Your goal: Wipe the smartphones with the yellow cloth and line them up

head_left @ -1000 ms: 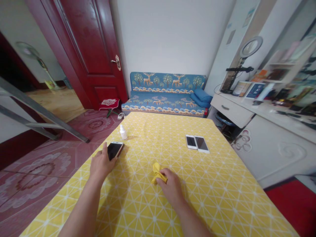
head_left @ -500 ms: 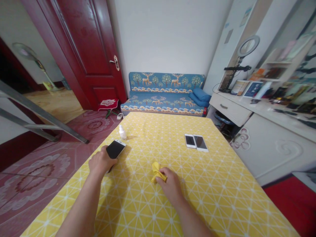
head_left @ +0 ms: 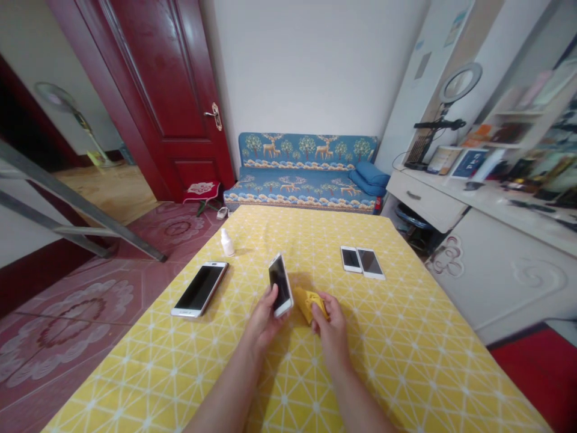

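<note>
A white-edged smartphone (head_left: 280,285) is held tilted up over the middle of the table, with my left hand (head_left: 264,319) wrapped around its lower part. Its dark screen faces up and to the left. Just right of it, my right hand (head_left: 331,322) pinches a crumpled yellow cloth (head_left: 310,304) close behind the phone. On the left side of the table lies another smartphone (head_left: 201,290), screen up. Two white phones, a smaller one (head_left: 350,258) and a larger one (head_left: 371,263), lie side by side at the right. A small white spray bottle (head_left: 227,243) stands upright at the back left.
The table wears a yellow patterned tablecloth (head_left: 252,385). Beyond it is a blue sofa (head_left: 306,180). A white cabinet (head_left: 491,264) stands on the right, a grey metal frame (head_left: 85,210) on the left, and a red stool (head_left: 202,191) by the door.
My left hand has moved right with a phone in its grip, and a phone now lies at the left. My right hand has shifted right and slightly up with the cloth.
</note>
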Available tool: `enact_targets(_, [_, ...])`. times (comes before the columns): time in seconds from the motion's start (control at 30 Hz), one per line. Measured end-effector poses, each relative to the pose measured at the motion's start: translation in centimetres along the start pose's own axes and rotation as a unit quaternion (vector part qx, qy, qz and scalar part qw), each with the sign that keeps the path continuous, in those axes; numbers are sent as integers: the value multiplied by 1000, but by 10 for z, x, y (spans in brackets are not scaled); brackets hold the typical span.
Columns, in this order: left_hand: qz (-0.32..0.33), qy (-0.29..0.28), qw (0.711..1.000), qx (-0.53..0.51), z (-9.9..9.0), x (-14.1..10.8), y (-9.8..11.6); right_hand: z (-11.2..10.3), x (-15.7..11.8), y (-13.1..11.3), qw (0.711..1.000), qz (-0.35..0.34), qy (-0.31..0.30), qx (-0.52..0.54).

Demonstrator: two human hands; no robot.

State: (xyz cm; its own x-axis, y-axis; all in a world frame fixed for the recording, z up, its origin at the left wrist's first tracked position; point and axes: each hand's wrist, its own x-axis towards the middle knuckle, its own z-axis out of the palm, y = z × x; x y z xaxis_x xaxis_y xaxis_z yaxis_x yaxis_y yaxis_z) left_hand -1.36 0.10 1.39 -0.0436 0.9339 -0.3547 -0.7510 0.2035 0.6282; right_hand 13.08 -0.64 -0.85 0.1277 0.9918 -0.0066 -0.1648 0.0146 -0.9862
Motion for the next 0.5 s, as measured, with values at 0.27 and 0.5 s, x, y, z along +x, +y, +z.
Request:
enact_targets(0.27, [-87,-133,987,-13,-2,-3,-5,-11,12,0,987,-65,147,28])
enact_targets(0.5, [-136,-97,984,-54,3,-10,-16,-2,-10,-7,920,-315,-62,-224])
